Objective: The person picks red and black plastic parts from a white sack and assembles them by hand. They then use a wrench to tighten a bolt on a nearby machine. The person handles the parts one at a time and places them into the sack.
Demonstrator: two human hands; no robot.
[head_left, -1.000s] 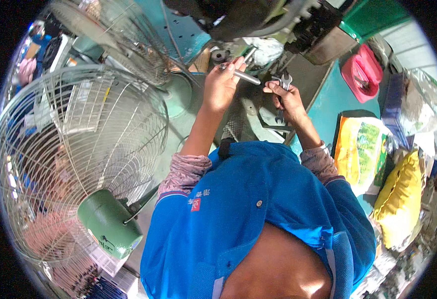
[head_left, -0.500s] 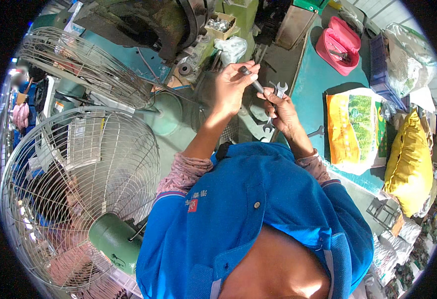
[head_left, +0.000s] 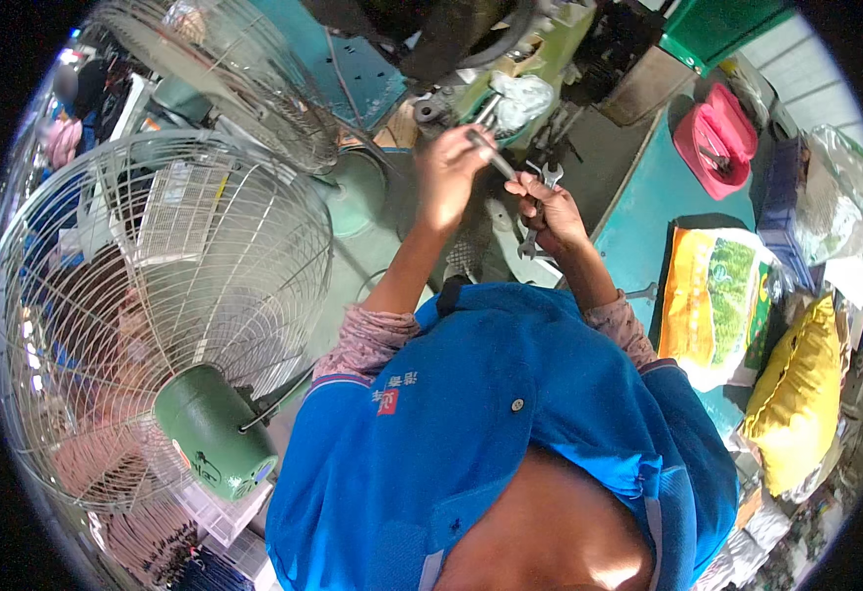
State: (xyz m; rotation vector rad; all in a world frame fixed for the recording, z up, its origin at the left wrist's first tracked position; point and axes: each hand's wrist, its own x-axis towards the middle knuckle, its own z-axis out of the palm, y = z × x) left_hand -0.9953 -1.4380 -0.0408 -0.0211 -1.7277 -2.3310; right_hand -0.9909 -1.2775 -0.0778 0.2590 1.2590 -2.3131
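My left hand (head_left: 443,175) is raised in front of my chest, its fingers closed at the upper end of a short dark metal rod (head_left: 492,155). The thumb and fingers of my right hand (head_left: 556,214) pinch the rod's lower end. That same hand also grips an open-ended wrench (head_left: 551,175); one jaw sticks out above the fingers and another shows below them. Whether both jaws belong to one wrench is hidden by the hand. Another wrench (head_left: 640,293) lies on the green-blue tabletop (head_left: 632,213), partly behind my right forearm.
A caged fan (head_left: 210,433) stands close on my left, with a second fan (head_left: 230,84) beyond it. Dark machinery (head_left: 431,39) with a clear plastic bag (head_left: 522,98) is ahead. On the right are a pink case (head_left: 715,143), a printed sack (head_left: 712,305) and a yellow bundle (head_left: 796,394).
The view has shifted, so the surroundings sit lower and farther right in places. My left fingers, earlier stretched past the rod's upper end, are now drawn in around it. My right hand keeps its grip.
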